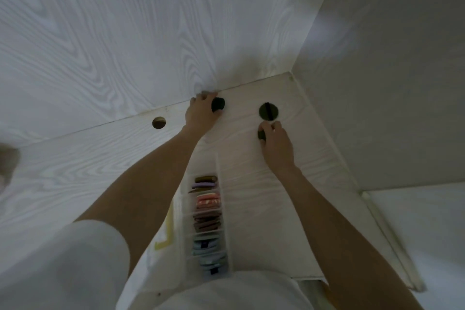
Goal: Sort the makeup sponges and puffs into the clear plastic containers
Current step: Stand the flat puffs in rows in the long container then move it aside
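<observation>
Hands are both out at the far end of the white wood-grain desk (88, 171), each on a dark green puff. Left hand (201, 114) sits right by the back wall (113, 45), fingers curled over one dark puff (218, 104) that pokes out on the thumb side, so it's gripping that one. Right hand (276, 142) is lower and further right, fingers curled round a second dark puff (261, 134), only its left edge showing past the knuckles. A third dark puff with a black strap (268, 111) lies loose on the desk just above the right hand's fingertips, can't tell if they touch. Between the forearms, closer in, there's the clear plastic container (208, 226), a long divided one already packed with puffs on edge: olive, purple, pink, brown, blue. Round cable hole (159, 122) off to the left.
</observation>
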A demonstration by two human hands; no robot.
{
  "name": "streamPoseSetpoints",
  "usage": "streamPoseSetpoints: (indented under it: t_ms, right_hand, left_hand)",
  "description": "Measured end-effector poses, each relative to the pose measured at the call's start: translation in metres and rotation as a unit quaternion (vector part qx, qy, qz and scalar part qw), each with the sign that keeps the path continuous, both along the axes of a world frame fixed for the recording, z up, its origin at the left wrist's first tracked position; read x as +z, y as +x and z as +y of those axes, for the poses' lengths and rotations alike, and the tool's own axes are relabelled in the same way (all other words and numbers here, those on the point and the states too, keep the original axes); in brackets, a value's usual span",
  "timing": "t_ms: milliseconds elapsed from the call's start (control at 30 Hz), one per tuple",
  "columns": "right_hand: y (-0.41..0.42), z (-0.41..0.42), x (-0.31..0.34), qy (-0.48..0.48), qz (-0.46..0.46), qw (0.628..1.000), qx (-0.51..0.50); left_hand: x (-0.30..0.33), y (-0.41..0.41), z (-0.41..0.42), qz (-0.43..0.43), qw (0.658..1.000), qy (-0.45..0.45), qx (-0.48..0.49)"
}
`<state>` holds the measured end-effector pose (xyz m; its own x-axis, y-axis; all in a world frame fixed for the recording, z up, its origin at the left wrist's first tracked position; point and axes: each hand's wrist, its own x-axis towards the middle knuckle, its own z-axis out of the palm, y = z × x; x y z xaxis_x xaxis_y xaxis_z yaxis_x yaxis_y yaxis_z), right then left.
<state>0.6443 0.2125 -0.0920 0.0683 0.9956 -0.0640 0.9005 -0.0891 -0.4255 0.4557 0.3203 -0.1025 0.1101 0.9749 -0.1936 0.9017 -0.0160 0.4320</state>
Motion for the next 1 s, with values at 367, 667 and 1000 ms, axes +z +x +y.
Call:
streamPoseSetpoints:
  t_ms: [367, 667, 1000]
  right_hand:
    - [-0.01, -0.011, 0.006, 0.092, 0.015, 0.995, 0.033]
    - [-0.026, -0.028, 0.029, 0.1, 0.166, 0.981, -0.026]
    - [-0.072, -0.054, 0.046, 0.102, 0.26, 0.96, -0.028]
  left_hand:
    - [0.0, -0.003, -0.017, 0.009, 0.999, 0.013, -0.034]
    - [0.053, -0.026, -0.071, -0.162, 0.975, 0.148, -0.04]
    - [0.047, -0.064, -0.161, -0.069, 0.966, 0.229, -0.097]
